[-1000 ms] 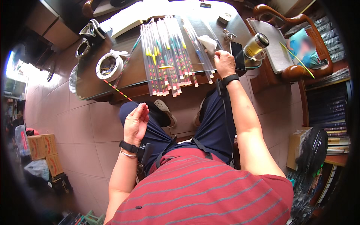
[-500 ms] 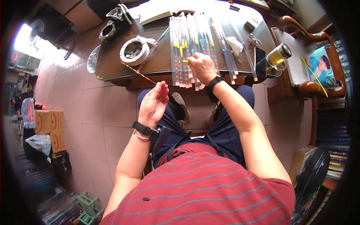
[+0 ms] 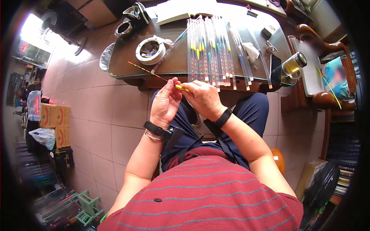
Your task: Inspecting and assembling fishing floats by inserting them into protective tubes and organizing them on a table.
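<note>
Both hands meet just off the near edge of the dark, glass-topped wooden table (image 3: 127, 57), pinched together on a thin fishing float (image 3: 154, 73): a slender rod with a yellow body between the fingers and a fine red-and-yellow banded tip slanting up and left over the table's near left corner. The left hand (image 3: 165, 103) closes thumb and fingertips on the rod beside the yellow body; the right hand (image 3: 203, 98) is curled shut over the other end of that body, knuckles up. On the table's middle lies a row of long clear sleeves holding coloured floats (image 3: 210, 48), smooth and glossy, running from the far edge to the near one. A round white spool (image 3: 150, 50) sits left of them; a glass jar with a metal lid (image 3: 293, 64) lies at the right end. Half a second ago the right hand was on the row of sleeves and the left held the float alone, lower; now the two are joined on it.
</note>
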The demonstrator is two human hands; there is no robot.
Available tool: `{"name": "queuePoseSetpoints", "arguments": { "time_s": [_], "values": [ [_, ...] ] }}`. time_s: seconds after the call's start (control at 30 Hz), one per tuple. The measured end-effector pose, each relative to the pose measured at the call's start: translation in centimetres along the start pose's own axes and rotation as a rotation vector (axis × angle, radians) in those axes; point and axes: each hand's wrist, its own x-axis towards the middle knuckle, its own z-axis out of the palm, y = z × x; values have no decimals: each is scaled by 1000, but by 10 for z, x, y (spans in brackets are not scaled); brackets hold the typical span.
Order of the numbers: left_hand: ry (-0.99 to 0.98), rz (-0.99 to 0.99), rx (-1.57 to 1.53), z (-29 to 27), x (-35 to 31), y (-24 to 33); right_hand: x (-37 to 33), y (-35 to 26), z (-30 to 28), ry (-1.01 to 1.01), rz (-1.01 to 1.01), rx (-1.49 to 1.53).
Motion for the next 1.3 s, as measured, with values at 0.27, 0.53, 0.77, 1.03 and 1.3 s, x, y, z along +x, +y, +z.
{"name": "queuePoseSetpoints", "arguments": {
  "time_s": [0.27, 0.53, 0.77, 1.03, 1.3],
  "values": [
    [-1, 102, 67, 4, -6, 1, 3, -10, -1, 2, -17, 38],
    [-25, 155, 188, -1, -15, -5, 0, -24, -11, -12, 49, 113],
    [6, 153, 308, 0, -13, -2, 1, -17, -10, -74, 162, 329],
    [-39, 191, 430, 7, -17, -5, 0, -15, -18, -51, 140, 316],
    [-24, 209, 359, 5, -13, -5, 1, -25, -29, -62, 114, 342]
  ]
}}
